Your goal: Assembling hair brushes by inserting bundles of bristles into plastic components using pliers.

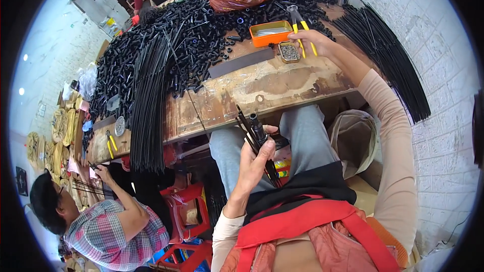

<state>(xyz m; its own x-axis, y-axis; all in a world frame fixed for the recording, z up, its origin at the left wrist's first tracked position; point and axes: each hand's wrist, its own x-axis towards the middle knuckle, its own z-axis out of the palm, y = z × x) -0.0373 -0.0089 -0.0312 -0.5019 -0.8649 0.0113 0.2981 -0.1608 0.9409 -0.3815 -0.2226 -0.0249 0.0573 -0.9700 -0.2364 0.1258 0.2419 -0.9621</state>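
Note:
My left hand (256, 165) is above my lap, its fingers wrapped round a bundle of thin black rods (244, 122) and a thicker black tubular piece (258, 130) with a ringed end. The bundle stands roughly upright, its lower part passing below the hand. Out over the right part of the bench, my right hand (320, 43) has its fingers closed about the yellow handles of a pair of end-cutting pliers (297, 23), jaws pointing away from me. Just beneath that hand is a small box of tiny metal parts (289, 53). An orange tray (256, 41) sits beside it.
Black fittings (186, 25) are heaped across the wooden bench (222, 105). Long black rods overhang its front on the left (147, 121) and lie along the right wall (388, 60). A flat dark strip (242, 64) rests mid-bench. At left, a co-worker (116, 231) handles rods.

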